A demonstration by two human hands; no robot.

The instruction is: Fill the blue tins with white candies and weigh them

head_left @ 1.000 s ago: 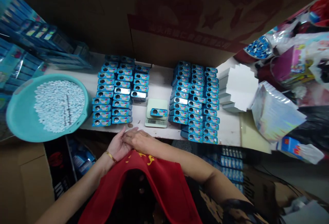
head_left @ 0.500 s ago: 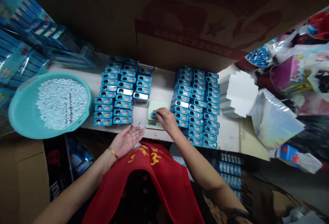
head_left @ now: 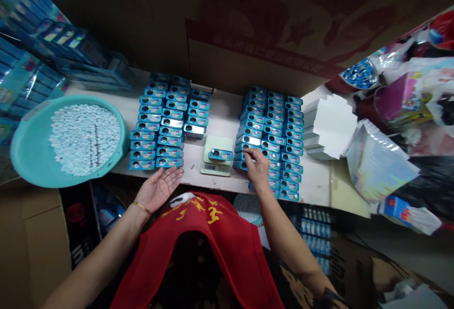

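Head view: a blue tin (head_left: 247, 151) at the near left corner of the right block of tins (head_left: 280, 129) is being touched by the right hand (head_left: 256, 167). The fingers are being bent down onto its lid, but whether the tin is really being pinched cannot be told, because it is being covered by them. The left hand (head_left: 159, 187) is being held open, palm up, at the near edge of the table (head_left: 223, 112), and nothing is being carried in it. Just beside the touched tin, a single tin (head_left: 220, 154) is being weighed on the small scale (head_left: 214, 168), which is placed between the right block and the left block (head_left: 166, 124). Further out, white tablets (head_left: 83, 138) are being stored in a teal basin (head_left: 24, 162) on the left, and white boxes (head_left: 331, 122) are stacked on the right. The tins are being packed tightly, touching one another in overlapping rows near the table edge. A sideways pull on the corner tin could therefore drag its neighbours out of line or off the edge, and the scale could be nudged by the wrist.
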